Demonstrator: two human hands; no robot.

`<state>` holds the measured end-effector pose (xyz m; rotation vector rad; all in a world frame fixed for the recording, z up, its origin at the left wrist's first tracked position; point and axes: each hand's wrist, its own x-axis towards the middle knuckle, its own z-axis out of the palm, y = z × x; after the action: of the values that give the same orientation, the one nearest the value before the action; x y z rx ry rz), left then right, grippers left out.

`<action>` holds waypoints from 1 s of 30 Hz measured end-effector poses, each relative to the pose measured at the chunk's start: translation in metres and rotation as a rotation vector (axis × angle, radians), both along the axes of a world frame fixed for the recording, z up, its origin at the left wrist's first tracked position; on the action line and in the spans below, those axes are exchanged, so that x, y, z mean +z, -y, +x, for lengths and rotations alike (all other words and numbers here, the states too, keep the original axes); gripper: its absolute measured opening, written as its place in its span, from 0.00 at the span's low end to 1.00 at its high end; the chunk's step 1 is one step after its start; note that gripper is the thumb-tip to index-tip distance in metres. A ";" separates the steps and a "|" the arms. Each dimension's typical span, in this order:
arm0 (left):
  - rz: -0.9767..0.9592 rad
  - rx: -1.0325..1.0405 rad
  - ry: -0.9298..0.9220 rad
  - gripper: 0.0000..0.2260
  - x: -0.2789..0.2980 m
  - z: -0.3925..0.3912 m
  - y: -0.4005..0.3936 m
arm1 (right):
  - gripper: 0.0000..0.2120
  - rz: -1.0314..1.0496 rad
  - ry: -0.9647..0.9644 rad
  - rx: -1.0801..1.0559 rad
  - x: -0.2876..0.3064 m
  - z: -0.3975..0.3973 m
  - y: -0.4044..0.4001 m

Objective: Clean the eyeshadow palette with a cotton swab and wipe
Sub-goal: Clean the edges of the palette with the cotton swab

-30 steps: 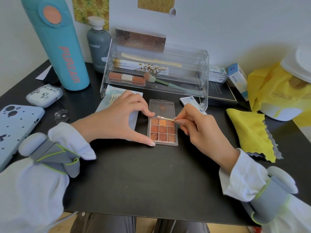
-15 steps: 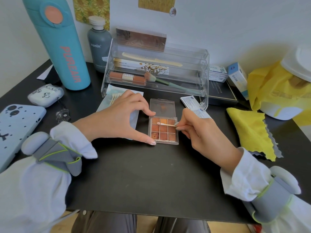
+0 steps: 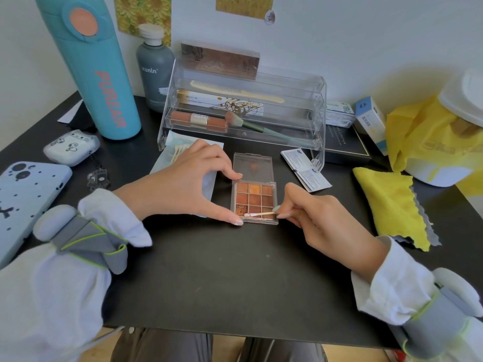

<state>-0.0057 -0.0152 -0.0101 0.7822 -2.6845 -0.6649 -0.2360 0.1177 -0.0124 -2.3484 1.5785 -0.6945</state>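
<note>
A person seated at a black table (image 3: 235,283) works on an open eyeshadow palette (image 3: 254,202) lying flat near the table's middle, its clear lid folded back toward the wall; the left hand (image 3: 183,189) braces it, index fingertip on the far left corner by the hinge and thumb tip on the near left corner, the fingers spread in an arc rather than clenched; the right hand (image 3: 316,218) pinches a cotton swab (image 3: 258,214) between thumb and fingertips, the swab lying across the nearest row of pans with its pinkish tip at the lower-left pan, apparently touching it, though contact is hard to confirm; two wipe sachets (image 3: 305,169) lie just beyond the palette to the right, beside a clear acrylic organiser (image 3: 243,108); a yellow cloth (image 3: 386,205) rests well to the right.
</note>
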 end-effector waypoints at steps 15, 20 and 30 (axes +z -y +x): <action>-0.007 -0.013 0.012 0.33 0.001 0.001 -0.003 | 0.02 0.070 0.678 -0.269 -0.001 0.002 0.020; 0.013 -0.011 0.021 0.32 0.003 0.000 -0.003 | 0.02 -0.097 0.539 -0.381 0.003 0.006 0.027; 0.038 -0.013 0.036 0.31 0.005 0.000 -0.004 | 0.01 -0.094 0.419 -0.366 -0.001 0.012 0.035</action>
<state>-0.0057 -0.0114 -0.0050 0.7941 -2.7195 -0.7131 -0.2239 0.0827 -0.0133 -1.8149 1.8107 -1.2663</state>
